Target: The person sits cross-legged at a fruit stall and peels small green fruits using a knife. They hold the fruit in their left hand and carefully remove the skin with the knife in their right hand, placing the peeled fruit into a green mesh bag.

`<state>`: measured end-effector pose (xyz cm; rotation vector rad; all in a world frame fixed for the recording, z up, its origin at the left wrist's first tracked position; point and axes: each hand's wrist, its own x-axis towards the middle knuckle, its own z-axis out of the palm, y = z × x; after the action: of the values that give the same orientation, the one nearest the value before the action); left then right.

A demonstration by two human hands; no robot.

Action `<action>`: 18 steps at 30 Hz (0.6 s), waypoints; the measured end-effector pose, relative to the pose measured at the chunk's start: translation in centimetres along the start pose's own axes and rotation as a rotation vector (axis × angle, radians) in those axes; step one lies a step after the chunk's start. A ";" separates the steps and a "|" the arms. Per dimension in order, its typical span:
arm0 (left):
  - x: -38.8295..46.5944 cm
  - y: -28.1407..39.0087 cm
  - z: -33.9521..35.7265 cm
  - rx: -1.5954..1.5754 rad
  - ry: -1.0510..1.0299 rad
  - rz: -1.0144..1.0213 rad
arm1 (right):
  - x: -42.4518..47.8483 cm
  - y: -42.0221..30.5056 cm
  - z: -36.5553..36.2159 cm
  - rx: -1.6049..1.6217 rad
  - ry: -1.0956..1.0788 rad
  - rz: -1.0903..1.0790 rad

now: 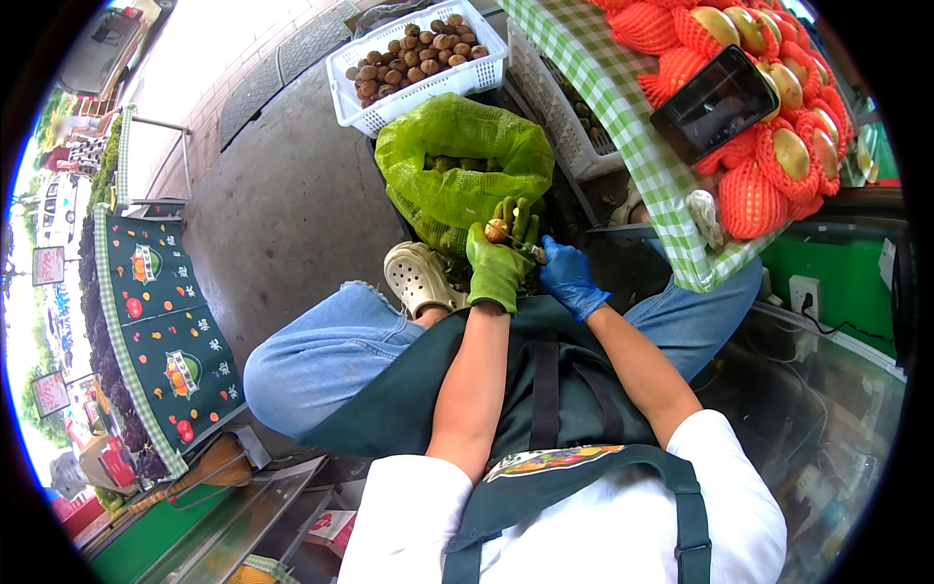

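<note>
My left hand (500, 266), in a green knit glove with darkened fingers, holds a round light-brown nut (496, 231), apparently a walnut, between thumb and fingers. In my right hand (569, 276), in a blue disposable glove, is the handle of a small knife (538, 254); its thin blade reaches towards the left palm, and part of it is hidden. Just beyond both hands stands a green mesh sack (467, 197) with its mouth rolled wide. Dark greenish nuts (460, 163) show down inside it.
Behind the sack sits a white plastic basket (350, 102) of brown walnuts. Another white crate (591, 164) is partly under a checked tablecloth (613, 109). On that table, a smartphone (715, 104) lies over mangoes in red foam nets (755, 197). A beige clog (416, 277) is beside the sack.
</note>
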<state>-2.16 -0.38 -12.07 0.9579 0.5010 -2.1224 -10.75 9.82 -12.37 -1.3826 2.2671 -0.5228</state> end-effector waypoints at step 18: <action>-1.1 -0.5 0.6 0.285 -0.167 0.143 | -0.2 0.2 0.8 -0.098 0.085 0.006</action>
<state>-2.32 0.07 -10.87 0.9300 0.0442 -2.1543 -10.41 10.00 -13.08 -1.4245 2.3930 -0.4834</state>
